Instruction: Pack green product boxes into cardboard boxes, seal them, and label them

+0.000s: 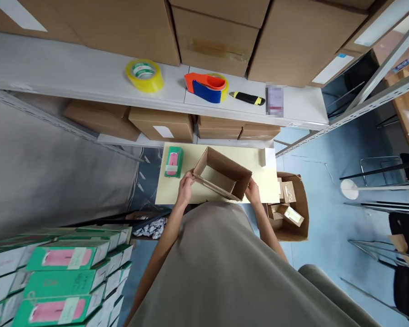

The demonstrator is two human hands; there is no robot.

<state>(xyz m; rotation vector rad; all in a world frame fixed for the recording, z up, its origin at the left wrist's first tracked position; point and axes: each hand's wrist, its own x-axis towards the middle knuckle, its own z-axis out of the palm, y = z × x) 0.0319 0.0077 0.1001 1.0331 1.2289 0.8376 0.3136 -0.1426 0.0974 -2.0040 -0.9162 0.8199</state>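
Note:
Between my two hands is a small brown cardboard box, tilted over a pale yellow table. Its top is open, and a pale yellow patch like the tabletop shows through the inside. My left hand grips the box's left corner, fingers closed on the cardboard. At the lower right corner, my right hand holds the other end, its fingertips partly hidden. A green box with a pink panel lies on the table to the left of my left hand. Near the right edge stands a small white box.
Above the table, a shelf carries a yellow tape roll, a tape dispenser, a utility knife and large cartons. An open carton with small boxes stands at right. Stacked green boxes fill the lower left.

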